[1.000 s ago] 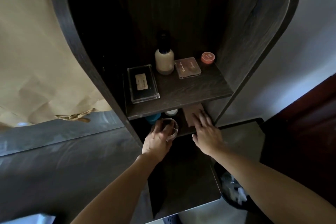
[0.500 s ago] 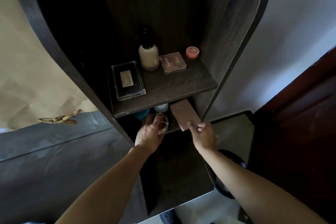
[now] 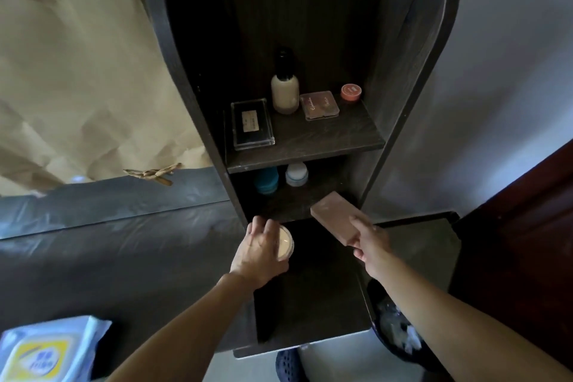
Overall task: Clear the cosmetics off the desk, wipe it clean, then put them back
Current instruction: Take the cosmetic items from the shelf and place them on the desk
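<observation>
Your left hand (image 3: 259,253) grips the round jar (image 3: 284,241) and your right hand (image 3: 370,240) pinches the pink box (image 3: 338,215), both held just off the lower shelf's (image 3: 288,205) front edge, seemingly clearing it for wiping.

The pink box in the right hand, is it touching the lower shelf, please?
Apart. The head view shows the pink box lifted by the right hand, tilted clear of the lower shelf.

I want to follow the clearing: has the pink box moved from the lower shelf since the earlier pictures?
Yes. The pink box, held by the right hand, has come forward off the lower shelf, toward the person.
</observation>
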`<state>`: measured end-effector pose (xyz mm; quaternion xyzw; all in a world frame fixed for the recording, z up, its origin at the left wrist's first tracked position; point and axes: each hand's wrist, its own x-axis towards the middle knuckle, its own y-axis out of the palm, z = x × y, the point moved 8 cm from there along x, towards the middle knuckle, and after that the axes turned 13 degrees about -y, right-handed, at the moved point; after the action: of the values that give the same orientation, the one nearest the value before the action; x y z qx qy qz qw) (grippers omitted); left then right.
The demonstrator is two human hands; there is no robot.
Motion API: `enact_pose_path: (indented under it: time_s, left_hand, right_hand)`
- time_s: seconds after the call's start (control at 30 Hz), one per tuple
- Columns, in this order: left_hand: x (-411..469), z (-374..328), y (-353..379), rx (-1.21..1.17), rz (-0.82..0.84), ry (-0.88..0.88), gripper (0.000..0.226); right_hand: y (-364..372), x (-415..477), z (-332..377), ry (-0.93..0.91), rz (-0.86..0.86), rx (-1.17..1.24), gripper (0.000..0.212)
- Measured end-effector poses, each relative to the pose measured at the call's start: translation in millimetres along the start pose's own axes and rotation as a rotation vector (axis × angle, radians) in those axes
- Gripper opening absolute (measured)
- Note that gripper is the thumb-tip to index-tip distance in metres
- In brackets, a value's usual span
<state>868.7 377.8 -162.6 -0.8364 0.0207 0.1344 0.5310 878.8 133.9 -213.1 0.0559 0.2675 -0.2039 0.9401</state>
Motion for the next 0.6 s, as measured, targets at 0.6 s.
enact_pose_path:
  time_s: [0.6]
  left_hand:
    - [-168.7, 175.8, -34.9, -0.072, -0.188, -0.429, 0.054]
  right_hand:
    - [81.4, -133.3, -87.6, -0.004, 0.506, -0.338, 0.030]
